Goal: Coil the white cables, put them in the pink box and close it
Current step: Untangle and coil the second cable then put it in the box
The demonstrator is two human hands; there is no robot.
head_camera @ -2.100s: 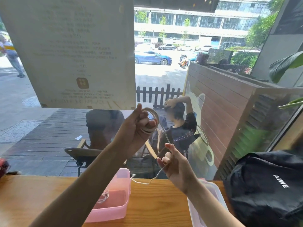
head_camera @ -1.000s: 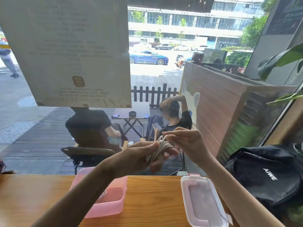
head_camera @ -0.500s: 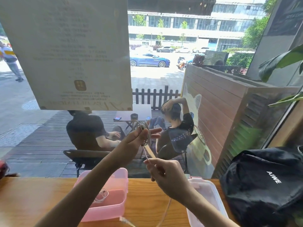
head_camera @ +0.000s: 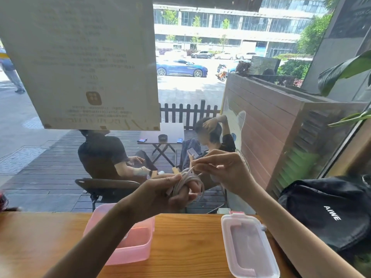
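Note:
My left hand [head_camera: 172, 192] is raised above the table and grips a bundle of coiled white cable [head_camera: 187, 182] wrapped around its fingers. My right hand [head_camera: 222, 169] is just to the right and slightly higher, pinching the cable's free end close to the coil. Below, the open pink box [head_camera: 140, 247] sits on the wooden table [head_camera: 186, 237], partly hidden by my left forearm; a bit of another cable shows inside. The box's clear lid [head_camera: 249, 245] with pink clips lies flat to the right.
A black bag [head_camera: 329, 213] rests at the table's right end, beside my right forearm. The table meets a window with a paper notice [head_camera: 84, 61] stuck on it. Outside, two people sit at a small table on a deck.
My right hand rose from low near the table up to the coil, taking in the hanging length of cable. My left hand dropped slightly and the coil looks thicker.

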